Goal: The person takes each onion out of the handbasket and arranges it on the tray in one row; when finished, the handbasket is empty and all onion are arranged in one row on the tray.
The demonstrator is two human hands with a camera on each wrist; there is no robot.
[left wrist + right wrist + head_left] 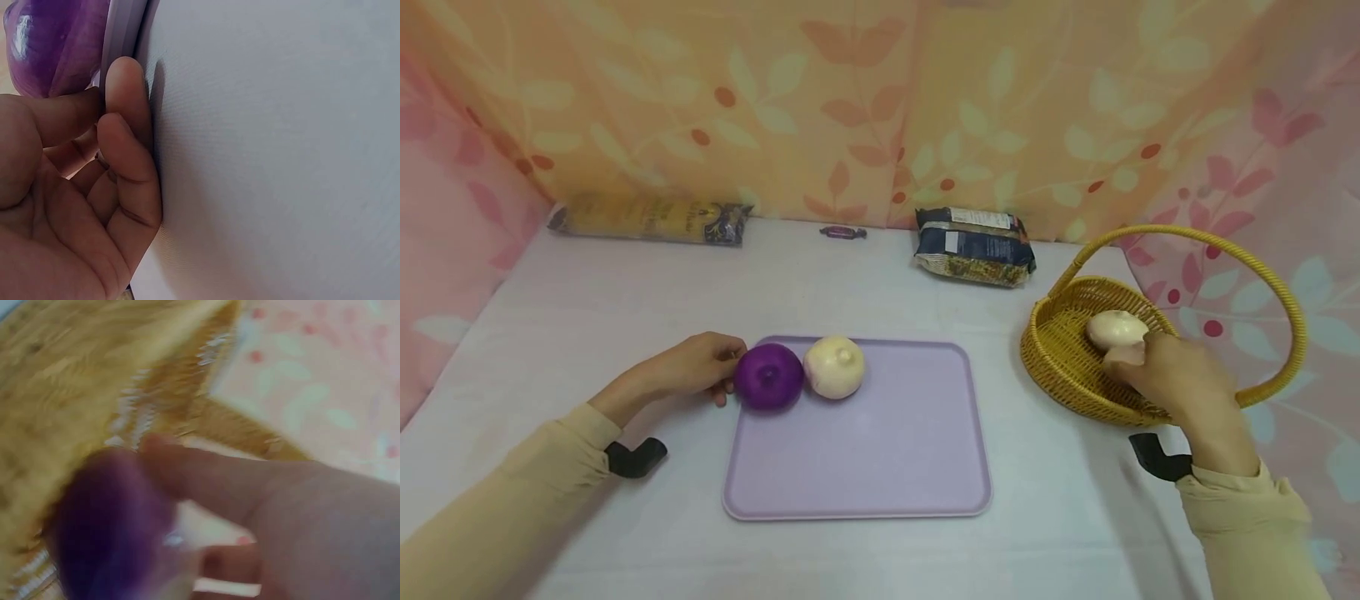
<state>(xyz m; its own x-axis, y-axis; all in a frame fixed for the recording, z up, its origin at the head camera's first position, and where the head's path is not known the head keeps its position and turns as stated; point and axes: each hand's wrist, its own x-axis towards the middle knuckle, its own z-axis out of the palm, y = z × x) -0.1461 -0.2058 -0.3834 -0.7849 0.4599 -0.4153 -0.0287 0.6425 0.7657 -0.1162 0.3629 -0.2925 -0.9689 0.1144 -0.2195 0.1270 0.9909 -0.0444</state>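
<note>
In the head view my right hand (1176,375) reaches into a yellow wicker basket (1060,392) and grips a turnip (1116,330). Its white top faces up there; in the blurred right wrist view the turnip (112,525) shows its purple side against my thumb. My left hand (696,367) is at the left rim of a lilac tray (865,450). Thumb and fingertips pinch that rim in the left wrist view, close by a shiny purple round vegetable (59,47). A cream-white turnip (835,367) sits beside the purple vegetable on the tray's far left part.
Along the back lie a long yellow packet (647,221), a small purple wrapped candy (842,232) and a dark blue packet (974,246). The basket's tall handle (1240,250) arches over its right side. Patterned curtains (865,108) border the white table (775,283).
</note>
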